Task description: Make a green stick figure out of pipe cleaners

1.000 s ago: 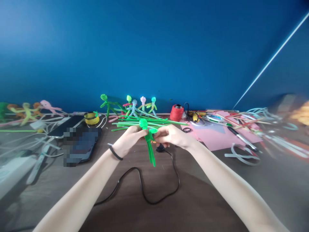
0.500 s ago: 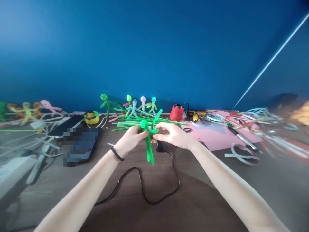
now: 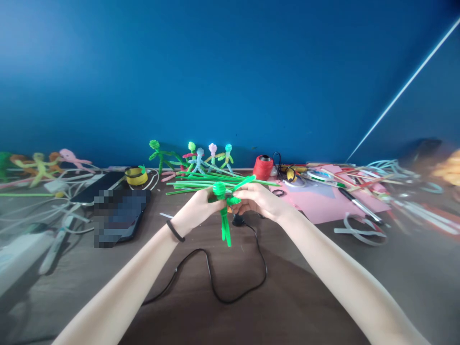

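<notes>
A green pipe-cleaner figure (image 3: 223, 220) hangs upright above the table, with a round coiled head and two straight strands pointing down. My left hand (image 3: 201, 206) pinches its body just under the head. On the other side, my right hand (image 3: 255, 199) has its fingers closed around the figure's short coiled arm and a loose green strand. That strand slants up to the right over the hand. Behind the hands lies a bundle of loose green pipe cleaners (image 3: 190, 184). The fingertips are partly hidden behind the figure.
Several finished pipe-cleaner figures (image 3: 200, 160) stand along the blue wall. A red thread spool (image 3: 263, 167), pink paper (image 3: 316, 206) and a black pen (image 3: 359, 206) are to the right. Phones (image 3: 125, 215) and yellow tape (image 3: 136, 176) lie left. A black cable (image 3: 215, 287) curls in front.
The loose green strand has swung from nearly upright down to the right, over my right hand. The figure has shifted slightly right and tilted a little, and my right fingers have curled more.
</notes>
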The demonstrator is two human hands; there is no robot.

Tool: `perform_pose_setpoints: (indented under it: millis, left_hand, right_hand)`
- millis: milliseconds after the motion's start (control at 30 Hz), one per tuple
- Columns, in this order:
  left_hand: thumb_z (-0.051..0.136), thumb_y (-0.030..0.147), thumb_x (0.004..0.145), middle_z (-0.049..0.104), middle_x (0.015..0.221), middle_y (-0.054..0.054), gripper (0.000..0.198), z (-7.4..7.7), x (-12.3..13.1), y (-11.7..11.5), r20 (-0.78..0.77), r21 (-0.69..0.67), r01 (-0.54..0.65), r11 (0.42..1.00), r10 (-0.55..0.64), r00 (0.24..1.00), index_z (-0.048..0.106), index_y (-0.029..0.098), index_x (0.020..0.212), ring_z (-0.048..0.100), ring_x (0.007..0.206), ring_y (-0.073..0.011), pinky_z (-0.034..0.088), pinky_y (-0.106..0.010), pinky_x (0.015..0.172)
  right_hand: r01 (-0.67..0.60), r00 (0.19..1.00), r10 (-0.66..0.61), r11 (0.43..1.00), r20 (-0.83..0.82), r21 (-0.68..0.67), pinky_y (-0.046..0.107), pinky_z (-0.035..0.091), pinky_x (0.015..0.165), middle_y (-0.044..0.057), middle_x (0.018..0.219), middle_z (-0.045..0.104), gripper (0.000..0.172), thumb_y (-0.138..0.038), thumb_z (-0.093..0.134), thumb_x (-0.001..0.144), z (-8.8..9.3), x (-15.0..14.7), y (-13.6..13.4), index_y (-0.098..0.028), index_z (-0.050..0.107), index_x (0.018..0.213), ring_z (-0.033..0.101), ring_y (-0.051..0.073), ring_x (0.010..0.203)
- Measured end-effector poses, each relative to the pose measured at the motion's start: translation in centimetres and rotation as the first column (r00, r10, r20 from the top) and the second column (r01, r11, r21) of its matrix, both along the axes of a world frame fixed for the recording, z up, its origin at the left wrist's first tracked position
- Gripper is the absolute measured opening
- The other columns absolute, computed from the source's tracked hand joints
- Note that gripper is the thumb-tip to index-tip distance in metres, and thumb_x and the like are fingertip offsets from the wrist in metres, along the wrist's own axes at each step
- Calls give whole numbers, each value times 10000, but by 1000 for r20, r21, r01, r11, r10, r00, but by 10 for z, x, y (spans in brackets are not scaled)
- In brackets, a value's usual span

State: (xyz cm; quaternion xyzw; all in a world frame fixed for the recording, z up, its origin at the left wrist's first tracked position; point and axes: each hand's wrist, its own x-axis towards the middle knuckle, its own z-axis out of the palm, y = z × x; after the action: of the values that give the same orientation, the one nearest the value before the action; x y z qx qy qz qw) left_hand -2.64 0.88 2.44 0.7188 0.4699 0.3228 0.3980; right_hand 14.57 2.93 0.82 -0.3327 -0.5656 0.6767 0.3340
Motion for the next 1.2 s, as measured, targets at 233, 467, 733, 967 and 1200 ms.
perform_pose_setpoints:
  millis: [233, 467, 733, 967, 1200]
  left_hand:
    - [468, 220, 678, 628, 838, -21, 241, -3, -3, 1, -18, -1, 75, 997, -75, 997, 597, 141, 865, 545, 770, -172, 421, -267, 694]
    - [463, 283, 712, 605, 877, -48, 289, 1, -2, -3, 159, -84, 122, 989, -108, 981, 579, 134, 931, 522, 769, -160, 407, -257, 674]
    - [494, 278, 707, 501, 656, 0, 179, 4, 1, -7, 140, -79, 137, 987, -125, 982, 555, 135, 794, 404, 567, -99, 358, -229, 548]
    - [474, 294, 732, 593, 816, -32, 258, 5, 1, -8, 90, -32, 186, 982, -182, 979, 588, 139, 905, 516, 748, -159, 408, -271, 704]
    - [485, 233, 723, 635, 944, -13, 274, 3, 4, -8, 43, 14, 256, 967, -256, 966, 607, 160, 957, 541, 930, -197, 370, -290, 860]
  right_hand:
    - [8, 999, -10, 999, -43, -40, 235, 466, 518, 16, 552, 618, 55, -186, 514, 705, -4, 2, 4, -142, 483, 697, 599, 121, 512]
    - [-100, 983, 82, 989, -163, -108, 240, 450, 521, 12, 564, 619, 73, -201, 529, 707, -7, 6, 8, -148, 479, 695, 593, 118, 515]
    - [-86, 990, 74, 991, -119, -105, 238, 427, 494, -2, 515, 586, 114, -212, 592, 663, -11, 2, 7, -138, 509, 691, 569, 111, 475]
    - [-9, 999, 8, 999, -31, -33, 225, 417, 461, -8, 509, 576, 204, -265, 670, 593, -6, -1, 4, -119, 535, 641, 540, 95, 442]
    - [43, 978, -83, 979, 193, 201, 181, 351, 345, -19, 465, 527, 165, -264, 616, 630, -5, -2, 1, -118, 540, 623, 489, 83, 386]
